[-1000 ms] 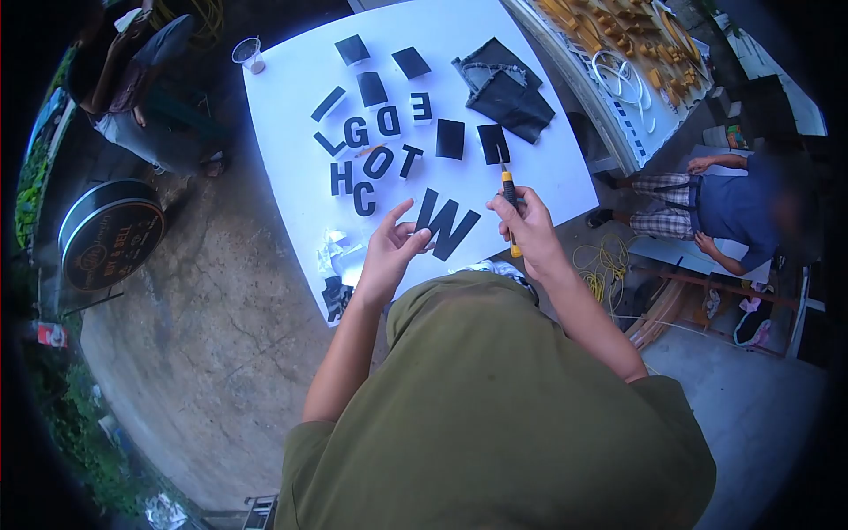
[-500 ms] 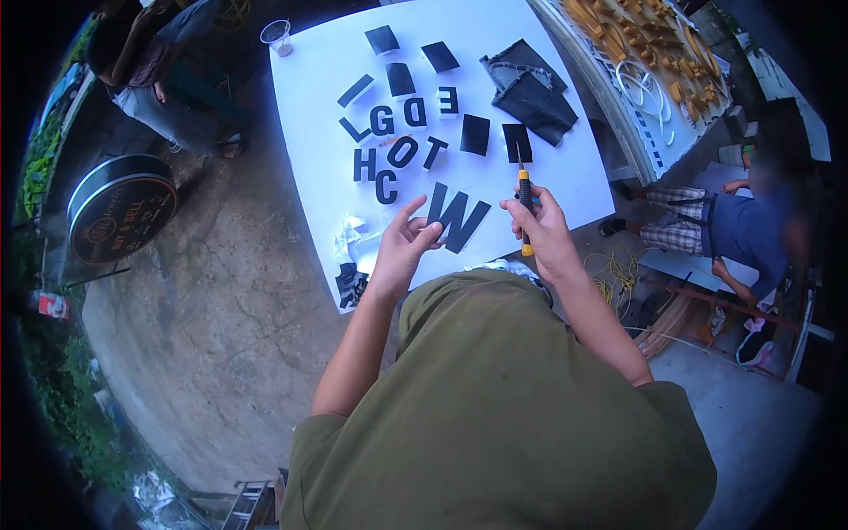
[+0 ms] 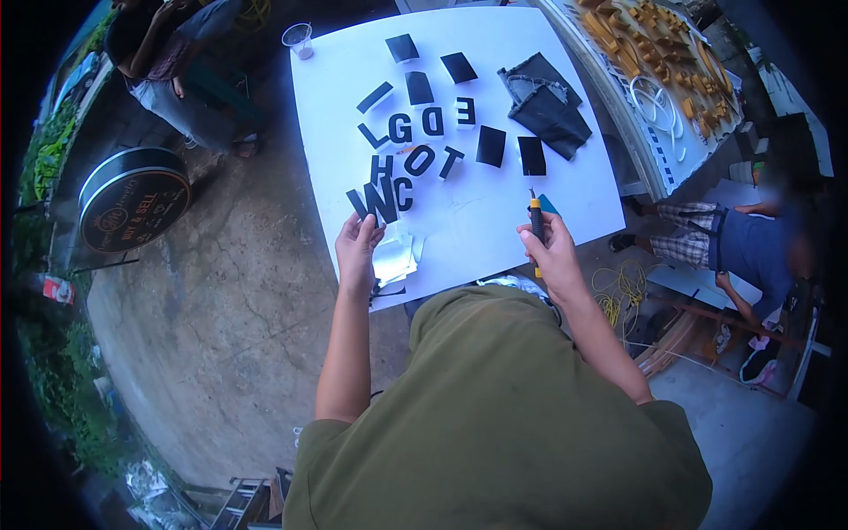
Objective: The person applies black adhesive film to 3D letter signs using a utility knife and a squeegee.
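Note:
My left hand (image 3: 356,254) pinches a black letter W (image 3: 372,207) by its lower edge, above the left part of the white table (image 3: 495,230). The W partly covers the letters H (image 3: 381,166) and C (image 3: 404,193). A yellow and black utility knife (image 3: 535,216) points away from me in my right hand (image 3: 556,254). Beside the knife shows a teal piece (image 3: 548,205), partly hidden by the fingers. Past its tip lies a black rectangle (image 3: 532,156). More black letters, such as G (image 3: 400,128) and O (image 3: 420,161), are grouped left of centre.
Dark cloth (image 3: 552,110) lies on the table's right side, and a clear cup (image 3: 299,40) stands at its far left corner. Orange pieces cover another table (image 3: 658,168). A round sign (image 3: 132,201) stands left. People are on both sides; yellow cord (image 3: 618,287) lies right.
My left hand has carried the W left, over to the other letters. My right hand has drawn the knife back from the black rectangle. The view has shifted slightly.

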A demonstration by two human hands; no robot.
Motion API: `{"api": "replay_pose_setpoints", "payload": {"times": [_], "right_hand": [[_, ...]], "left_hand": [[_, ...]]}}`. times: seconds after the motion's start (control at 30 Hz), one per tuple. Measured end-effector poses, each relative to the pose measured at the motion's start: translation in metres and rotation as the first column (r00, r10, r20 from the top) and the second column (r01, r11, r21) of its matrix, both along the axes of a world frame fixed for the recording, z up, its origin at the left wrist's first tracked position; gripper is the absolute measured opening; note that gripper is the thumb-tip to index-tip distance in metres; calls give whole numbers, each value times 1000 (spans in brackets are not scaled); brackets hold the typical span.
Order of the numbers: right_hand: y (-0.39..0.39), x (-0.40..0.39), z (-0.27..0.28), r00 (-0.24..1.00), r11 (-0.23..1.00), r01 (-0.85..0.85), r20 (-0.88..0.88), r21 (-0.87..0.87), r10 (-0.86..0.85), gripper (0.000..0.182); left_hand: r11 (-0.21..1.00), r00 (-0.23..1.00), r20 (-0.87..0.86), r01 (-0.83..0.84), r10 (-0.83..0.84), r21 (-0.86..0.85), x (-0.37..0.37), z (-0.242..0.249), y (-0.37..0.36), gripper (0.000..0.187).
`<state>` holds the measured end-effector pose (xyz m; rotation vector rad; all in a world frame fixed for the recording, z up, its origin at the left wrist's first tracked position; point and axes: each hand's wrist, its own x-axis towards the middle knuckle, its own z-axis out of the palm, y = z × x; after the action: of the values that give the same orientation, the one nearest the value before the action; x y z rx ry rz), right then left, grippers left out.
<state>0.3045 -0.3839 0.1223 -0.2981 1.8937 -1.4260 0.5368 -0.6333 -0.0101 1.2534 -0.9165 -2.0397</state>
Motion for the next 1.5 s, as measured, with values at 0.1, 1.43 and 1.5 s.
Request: {"api": "replay_pose_setpoints", "payload": {"times": [0.1,1.43,1.5], "right_hand": [[4,4,-2,1000,1000,15,0,-5,-15,45],[30,-230,-78,994,991,100,46,84,-104,39],[34,-242,-80,986,987,133,85,93,-141,38]], "left_hand": [[1000,1000,23,-11,12,-24,6,-16,-11,72],[867,755,540,490,-372,-87,-389,-78,-47,67],[836,712,590,538,-381,-110,-401,-87,-56,66]]}}
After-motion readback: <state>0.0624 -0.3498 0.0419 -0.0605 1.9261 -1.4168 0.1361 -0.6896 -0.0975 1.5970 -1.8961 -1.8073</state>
